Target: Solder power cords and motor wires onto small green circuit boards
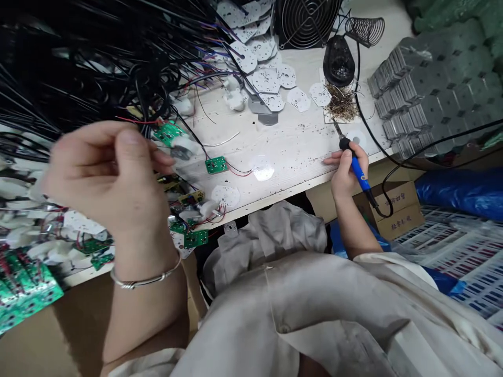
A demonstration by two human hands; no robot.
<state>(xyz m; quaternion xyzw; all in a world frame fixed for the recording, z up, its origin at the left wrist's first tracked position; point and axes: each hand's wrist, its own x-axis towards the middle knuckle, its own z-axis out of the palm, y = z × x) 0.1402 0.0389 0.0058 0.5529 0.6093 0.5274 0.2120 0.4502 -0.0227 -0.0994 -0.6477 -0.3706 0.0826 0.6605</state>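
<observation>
Gripping a slim blue soldering iron is the right hand; left hand, I can't tell

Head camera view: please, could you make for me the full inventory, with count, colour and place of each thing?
Table: one, white, centre.
Fan: one, black, top centre.
Soldering iron: one, blue and black, right hand.
Coil holder: one, dark, beyond iron.
Brown debris: one pile, near iron tip.
Perforated plates: many, white, mostly upper centre.
Green circuit boards: several, centre and left.
Cables: many, black, upper left.
Stacked pieces: many, grey, right.
Trays: several, white, lower right.
Carton: at least one, brown, below table edge.
Bracelet: one, silver, left wrist.
Left hand: one, bare, left; grip unclear.
Right hand: one, bare, around iron.
</observation>
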